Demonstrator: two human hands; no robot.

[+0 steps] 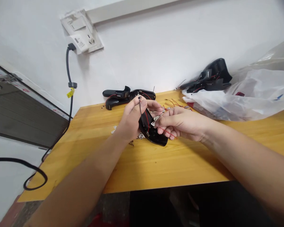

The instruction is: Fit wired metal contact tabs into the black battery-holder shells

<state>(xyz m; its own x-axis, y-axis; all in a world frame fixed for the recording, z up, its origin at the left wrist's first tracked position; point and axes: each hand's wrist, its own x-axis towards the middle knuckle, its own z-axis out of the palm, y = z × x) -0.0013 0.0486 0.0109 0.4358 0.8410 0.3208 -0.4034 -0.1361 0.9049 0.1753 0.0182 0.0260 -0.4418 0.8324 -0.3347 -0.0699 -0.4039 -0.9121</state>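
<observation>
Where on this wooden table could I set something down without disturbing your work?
Bare wood lies along the table's near edge and left of your left hand, with a strip beside the white plastic bag. The far edge is crowded with black housings and red wires.

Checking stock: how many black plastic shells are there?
5, at least. One black plastic shell is held in the left hand; three lie at the back of the yellow wooden table; one sits against the white plastic bag, where more may be hidden.
</observation>
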